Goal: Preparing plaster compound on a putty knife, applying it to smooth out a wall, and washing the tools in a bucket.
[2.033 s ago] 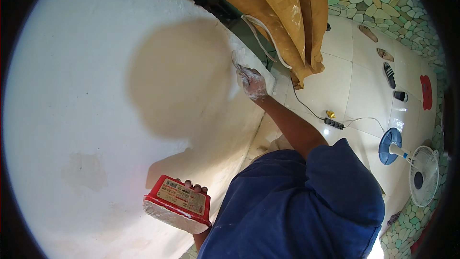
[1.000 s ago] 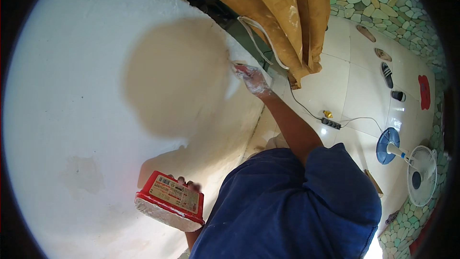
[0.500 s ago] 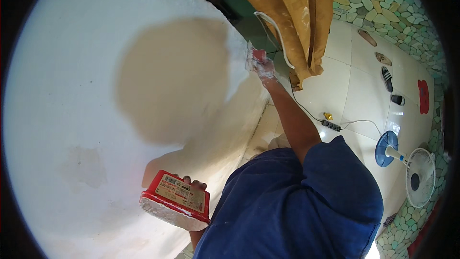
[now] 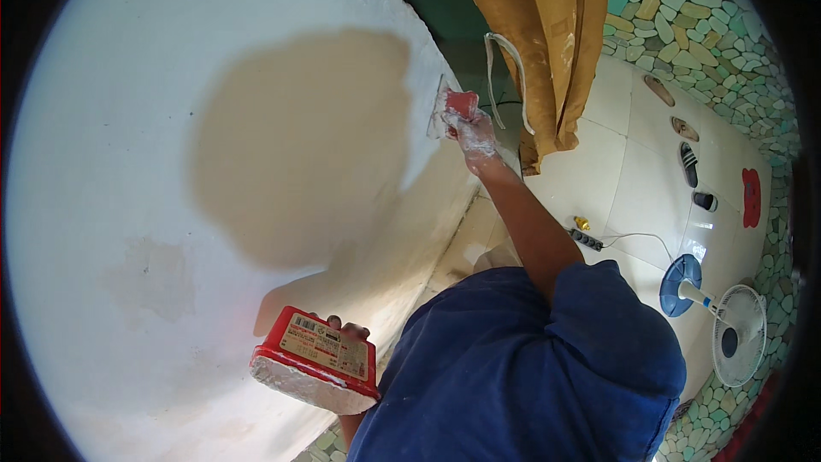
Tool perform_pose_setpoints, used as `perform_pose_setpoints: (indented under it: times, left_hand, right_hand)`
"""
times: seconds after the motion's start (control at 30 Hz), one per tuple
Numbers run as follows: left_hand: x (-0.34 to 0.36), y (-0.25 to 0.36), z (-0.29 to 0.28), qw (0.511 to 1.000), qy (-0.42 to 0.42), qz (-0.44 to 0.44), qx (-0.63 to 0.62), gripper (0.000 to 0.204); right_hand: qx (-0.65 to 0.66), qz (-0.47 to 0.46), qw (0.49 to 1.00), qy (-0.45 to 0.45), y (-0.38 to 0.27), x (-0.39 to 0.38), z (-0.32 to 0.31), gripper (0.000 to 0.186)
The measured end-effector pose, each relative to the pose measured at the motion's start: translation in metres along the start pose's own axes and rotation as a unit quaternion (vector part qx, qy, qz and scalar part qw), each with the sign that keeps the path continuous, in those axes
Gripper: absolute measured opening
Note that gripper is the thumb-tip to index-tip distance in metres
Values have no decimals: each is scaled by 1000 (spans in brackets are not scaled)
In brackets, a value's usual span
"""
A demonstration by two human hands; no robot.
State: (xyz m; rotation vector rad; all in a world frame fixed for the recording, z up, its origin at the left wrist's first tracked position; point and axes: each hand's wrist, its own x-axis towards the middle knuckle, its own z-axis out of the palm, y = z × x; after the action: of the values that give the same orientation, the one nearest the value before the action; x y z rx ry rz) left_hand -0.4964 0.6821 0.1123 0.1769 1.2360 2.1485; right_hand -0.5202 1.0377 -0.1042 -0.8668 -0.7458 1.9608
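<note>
A red plastic tub [image 4: 327, 349] with a pale label is held by my left hand [image 4: 346, 328], whose fingertips curl over its far side. White paste coats the tub's near rim, and the inside is not visible. Higher up, my right hand [image 4: 476, 135], smeared with white, grips a putty knife with a red handle [image 4: 462, 103]. Its broad blade [image 4: 439, 111] lies against the white wall [image 4: 111, 171], close to the wall's outer edge. A grey damp-looking patch marks the wall at lower left.
A mustard curtain [image 4: 534, 26] with a white tie [image 4: 490, 77] hangs just beyond my right hand. On the tiled floor are a power strip [image 4: 586, 239] with a cord, several pieces of footwear, a red mat [image 4: 751, 197] and a standing fan [image 4: 737, 335]. Pebble-patterned surface borders the tiles.
The putty knife has shifted slightly inward from the wall's edge, and more of its blade shows. The whole view has turned a little. My left hand keeps the tub in nearly the same place.
</note>
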Motion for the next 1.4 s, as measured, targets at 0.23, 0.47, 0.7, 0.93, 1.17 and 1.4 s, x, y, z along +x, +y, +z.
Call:
perform_pose_setpoints:
  times: [0.23,0.47,0.7,0.93,1.17,1.4]
  left_hand:
    - [25,-10,-38,990,-118,-16,-80,47]
    - [27,-11,-29,988,-129,-20,-87,47]
    - [15,-10,-30,988,-126,-9,-86,46]
    - [3,-15,-27,988,-117,-16,-98,47]
    - [6,-25,-28,983,-152,-29,-98,46]
    - [6,-33,-8,976,-190,-39,-94,48]
  right_hand:
    - [63,19,995,-69,-21,-25,23,24]
    - [25,51,998,13,-1,6,-35,26]
    - [-64,52,993,88,15,34,-22,17]
    - [-58,15,997,53,-10,10,-15,14]
    - [-97,-40,994,-13,-24,-21,9,13]
    - [-51,-82,993,-61,-21,-39,3,12]
